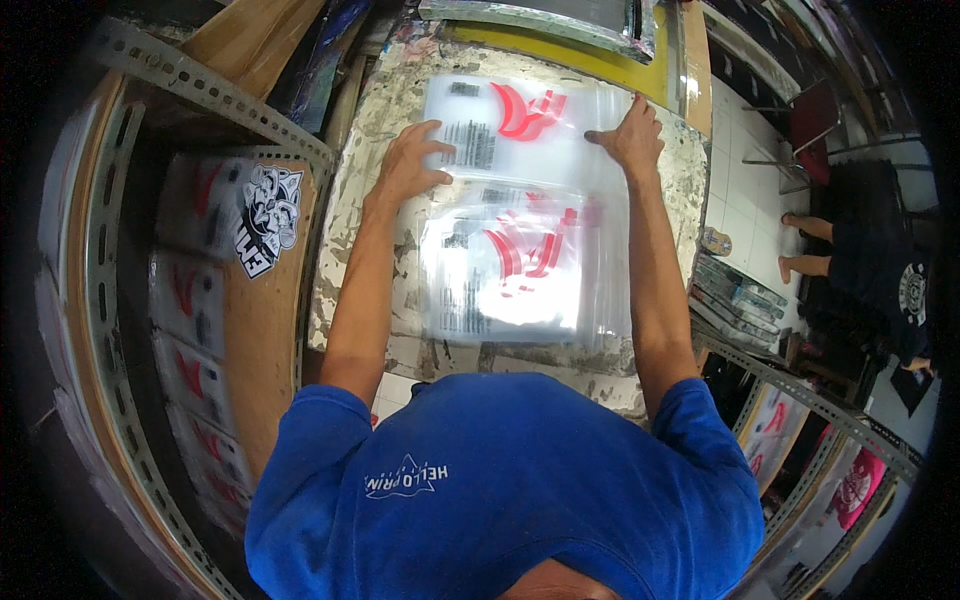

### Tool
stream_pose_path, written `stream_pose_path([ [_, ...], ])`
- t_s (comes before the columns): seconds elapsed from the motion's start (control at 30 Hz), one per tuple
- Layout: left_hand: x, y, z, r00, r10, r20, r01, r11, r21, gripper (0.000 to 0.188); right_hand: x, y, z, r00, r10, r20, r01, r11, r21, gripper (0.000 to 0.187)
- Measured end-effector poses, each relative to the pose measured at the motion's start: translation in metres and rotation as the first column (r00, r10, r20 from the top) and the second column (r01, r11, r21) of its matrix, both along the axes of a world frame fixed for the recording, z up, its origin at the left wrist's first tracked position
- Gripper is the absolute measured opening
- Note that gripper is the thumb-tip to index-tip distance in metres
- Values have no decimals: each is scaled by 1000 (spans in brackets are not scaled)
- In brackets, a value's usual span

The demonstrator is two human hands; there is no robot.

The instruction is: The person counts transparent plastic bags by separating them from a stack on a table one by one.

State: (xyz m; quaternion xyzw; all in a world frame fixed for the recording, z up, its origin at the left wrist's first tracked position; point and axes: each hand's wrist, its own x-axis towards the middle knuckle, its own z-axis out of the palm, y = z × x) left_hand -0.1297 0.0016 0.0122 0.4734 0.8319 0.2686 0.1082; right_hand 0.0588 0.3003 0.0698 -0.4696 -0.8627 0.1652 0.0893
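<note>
Two stacks of clear plastic bags printed in red and black lie flat on a paint-stained table, one behind the other. At the left edge of the far stack is my left hand, its fingers apart and curved over the edge. My right hand rests at that stack's right edge, thumb stretched inward and fingers spread along the side. Between my forearms lies the near stack, shiny with glare and slightly overlapping the far one. Neither hand is closed around anything.
A screen-printing frame lies beyond the bags. On the left, a metal-framed shelf holds more printed bags. A dark red chair and another person are at the right, above a lower rack.
</note>
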Motion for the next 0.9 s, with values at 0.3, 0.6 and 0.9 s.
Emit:
stream_pose_path([
  [0.3, 1, 9, -3, 1000, -16, -17, 16, 999, 39, 58, 55, -56, 5, 812, 545, 210, -584, 753, 304, 61],
  [0.6, 72, -34, 11, 951, 293, -103, -252, 921, 297, 82, 151, -150, 34, 986, 52, 161, -80, 982, 172, 71],
  [0.9, 147, -55, -22, 965, 243, -94, -221, 955, 199, 79, 161, -172, 10, 995, -47, 85, 43, 998, 51, 77],
])
